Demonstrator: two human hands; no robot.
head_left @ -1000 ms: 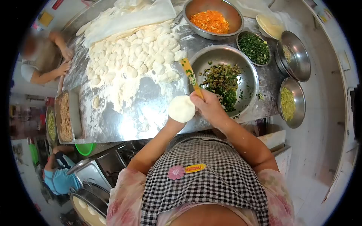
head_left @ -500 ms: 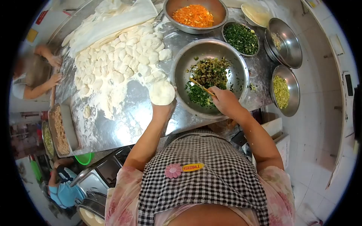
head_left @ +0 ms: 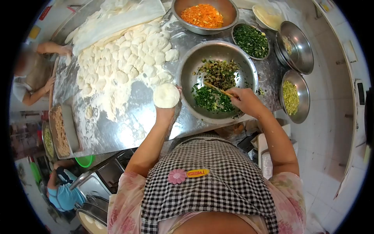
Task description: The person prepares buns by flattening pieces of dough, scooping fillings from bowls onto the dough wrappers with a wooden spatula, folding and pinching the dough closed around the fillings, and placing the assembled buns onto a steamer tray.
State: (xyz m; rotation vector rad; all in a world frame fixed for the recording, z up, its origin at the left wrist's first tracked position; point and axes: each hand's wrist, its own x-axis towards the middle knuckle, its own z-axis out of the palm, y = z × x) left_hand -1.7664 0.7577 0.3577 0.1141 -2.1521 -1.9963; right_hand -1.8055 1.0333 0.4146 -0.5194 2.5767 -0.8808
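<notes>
A flat round dough wrapper (head_left: 166,96) lies across my left hand (head_left: 166,113), whose palm and most fingers are hidden under it. That hand is just left of a large steel bowl (head_left: 187,105). Over the bowl, my right hand (head_left: 246,102) is closed around a thin wooden filling stick (head_left: 218,90). The stick's tip points left, over the filling. Inside the bowl are chopped green leaves (head_left: 212,98) at the near side and a browner chopped mix (head_left: 218,74) behind them.
Many dough pieces (head_left: 117,62) sit on the floured steel table (head_left: 150,126). Farther back are bowls of shredded carrot (head_left: 202,16) and chopped greens (head_left: 250,41); chopped pale-green vegetable (head_left: 290,96) is at right. A tray of brown filling (head_left: 62,130) and a co-worker's hand (head_left: 65,50) are at left.
My right hand has drawn slightly right with the stick, whose tip is now above the gap between the two fillings. At left, the co-worker's far hand has risen from the table edge.
</notes>
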